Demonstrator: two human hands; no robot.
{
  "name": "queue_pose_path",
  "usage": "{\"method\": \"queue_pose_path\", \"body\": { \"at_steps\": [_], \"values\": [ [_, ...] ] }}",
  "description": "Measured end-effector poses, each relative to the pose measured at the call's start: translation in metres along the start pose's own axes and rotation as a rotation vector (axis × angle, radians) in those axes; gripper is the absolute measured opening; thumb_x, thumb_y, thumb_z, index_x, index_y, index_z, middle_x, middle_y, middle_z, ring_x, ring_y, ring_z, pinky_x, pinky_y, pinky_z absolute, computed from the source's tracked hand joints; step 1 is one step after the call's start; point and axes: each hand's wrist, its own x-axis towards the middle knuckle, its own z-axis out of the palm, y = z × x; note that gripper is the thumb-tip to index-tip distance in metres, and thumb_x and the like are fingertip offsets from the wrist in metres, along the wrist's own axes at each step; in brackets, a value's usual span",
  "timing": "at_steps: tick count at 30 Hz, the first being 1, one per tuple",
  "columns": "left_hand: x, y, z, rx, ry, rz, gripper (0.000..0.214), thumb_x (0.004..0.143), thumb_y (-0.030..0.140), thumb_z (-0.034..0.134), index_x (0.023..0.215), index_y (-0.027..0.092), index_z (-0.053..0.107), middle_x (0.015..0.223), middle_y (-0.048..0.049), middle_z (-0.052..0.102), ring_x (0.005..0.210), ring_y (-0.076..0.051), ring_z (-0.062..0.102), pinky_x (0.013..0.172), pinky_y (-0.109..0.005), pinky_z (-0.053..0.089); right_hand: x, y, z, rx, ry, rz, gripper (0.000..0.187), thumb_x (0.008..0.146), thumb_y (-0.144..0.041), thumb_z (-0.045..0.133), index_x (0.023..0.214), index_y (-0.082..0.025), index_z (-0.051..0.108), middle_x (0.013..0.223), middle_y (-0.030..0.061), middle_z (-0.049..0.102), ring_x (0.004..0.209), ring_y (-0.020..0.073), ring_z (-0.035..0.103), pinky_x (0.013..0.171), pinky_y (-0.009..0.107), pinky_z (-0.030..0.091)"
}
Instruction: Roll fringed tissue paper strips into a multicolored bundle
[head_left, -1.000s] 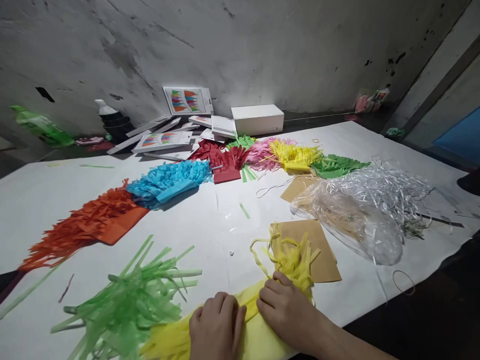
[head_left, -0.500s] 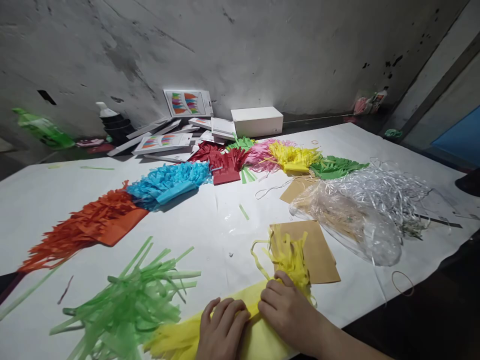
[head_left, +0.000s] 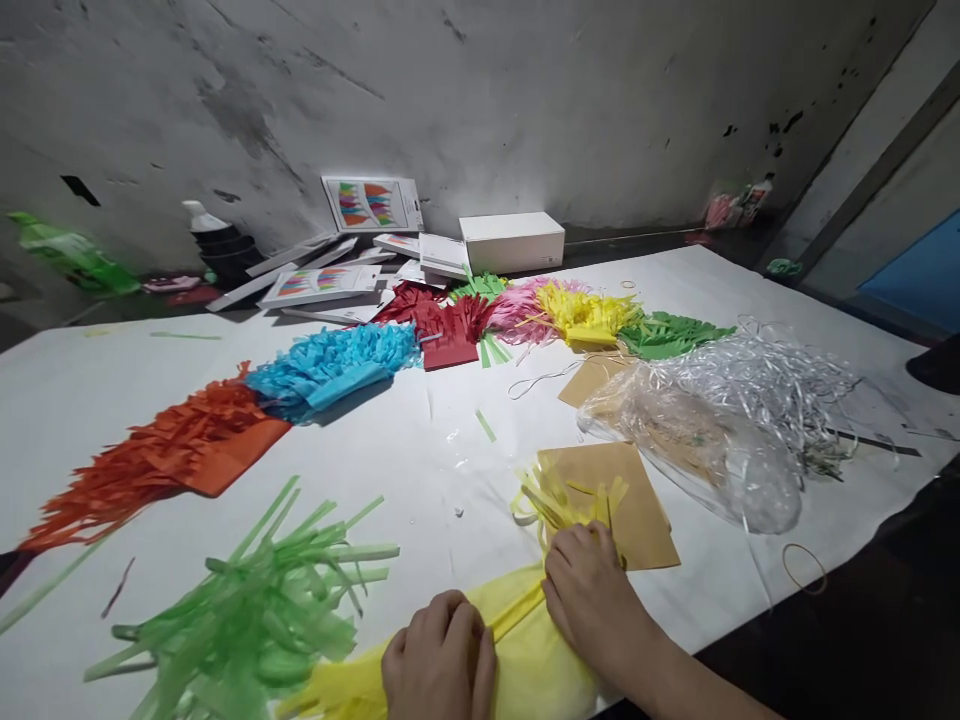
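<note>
At the bottom centre of the frame, the right hand [head_left: 592, 590] is sliding up the yellow paper [head_left: 517, 640], fingers pressed together on its cut strips [head_left: 541, 500], now flatter across the brown card [head_left: 645, 520], while the left hand [head_left: 439, 655] is curling down, pinning the uncut end.

Orange fringe [head_left: 161, 455] lies beside blue fringe [head_left: 330, 362]; white box [head_left: 514, 240] behind.

Yellow tissue-paper sheet [head_left: 525, 660]: thin, crinkled, slit into narrow strips at far end. Laid diagonally at near edge of white table cover [head_left: 450, 440]. Middle gathered into narrow twisted band. Fringe [head_left: 551, 500] fanned flat, partly over brown card [head_left: 645, 510]. Near end bunched loosely at lower left.
</note>
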Motion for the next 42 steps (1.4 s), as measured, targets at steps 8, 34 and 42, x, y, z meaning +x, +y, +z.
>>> {"method": "queue_pose_path", "body": {
  "at_steps": [8, 34, 42],
  "values": [
    [0.009, 0.000, -0.008, -0.117, 0.017, 0.213, 0.021, 0.095, 0.016, 0.051, 0.086, 0.027, 0.066, 0.089, 0.0006, 0.072, 0.086, -0.021, 0.060, 0.085, -0.040, 0.033, 0.001, -0.003, -0.006, 0.066, -0.032, -0.415, 0.023, 0.096, -0.010, 0.058, 0.075, -0.019, 0.056, 0.077, -0.0013, 0.058, 0.083, 0.0181, 0.052, 0.109, 0.044, 0.027],
    [0.011, 0.013, -0.006, 0.116, -0.075, 0.058, 0.024, 0.095, 0.013, 0.047, 0.081, 0.024, 0.064, 0.095, -0.0040, 0.071, 0.087, -0.026, 0.064, 0.083, -0.047, 0.036, 0.010, -0.004, -0.005, 0.067, -0.172, -0.065, 0.005, 0.086, -0.015, 0.065, 0.085, -0.018, 0.061, 0.093, 0.0056, 0.064, 0.093, 0.0241, 0.055, 0.101, 0.048, 0.034],
    [0.024, 0.013, 0.006, 0.108, -0.033, 0.330, 0.029, 0.084, -0.001, 0.053, 0.072, 0.022, 0.066, 0.080, -0.0008, 0.070, 0.081, -0.023, 0.059, 0.093, -0.047, 0.034, 0.003, -0.003, -0.006, 0.004, -0.059, -0.363, 0.018, 0.095, -0.010, 0.060, 0.079, -0.019, 0.059, 0.082, 0.0013, 0.061, 0.093, 0.0214, 0.052, 0.109, 0.049, 0.022]
  ]
}}
